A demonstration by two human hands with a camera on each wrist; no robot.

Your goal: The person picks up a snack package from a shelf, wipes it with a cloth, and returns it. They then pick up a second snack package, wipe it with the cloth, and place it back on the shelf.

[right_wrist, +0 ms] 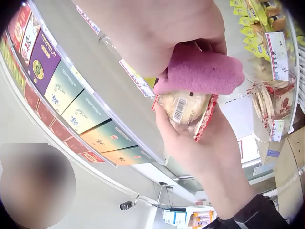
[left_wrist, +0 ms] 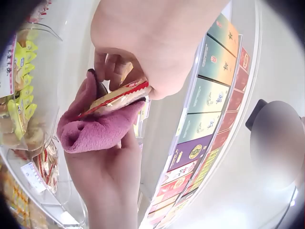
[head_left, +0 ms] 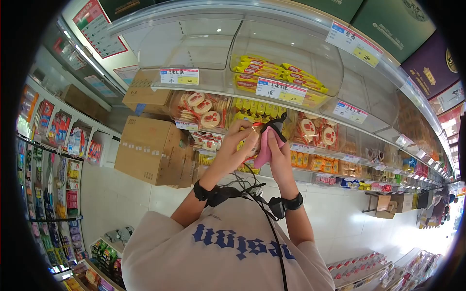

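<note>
My left hand [head_left: 238, 148] grips a clear packet [right_wrist: 179, 110] with red-and-white edges, a barcode and a pale round pastry inside. Its fingers curl about one end of the packet [left_wrist: 119, 98], as the left wrist view shows. A pink fluffy cloth [head_left: 264, 148] with black trim is in my right hand [head_left: 279, 154], thumb pressed on its outside. In the right wrist view the cloth [right_wrist: 205, 74] lies along the packet's upper side. The right fingers are partly hidden behind cloth and packet. Both hands are close together in front of the shelf.
Clear bins of yellow-wrapped snacks [head_left: 252, 72] and red-marked round pastries [head_left: 206, 109] line the shelves, behind price tags [head_left: 281, 90]. Cardboard boxes [head_left: 145, 150] stand at the left. Thin black cables [head_left: 247, 189] hang below the hands. Boxed goods [left_wrist: 209, 98] fill another shelf.
</note>
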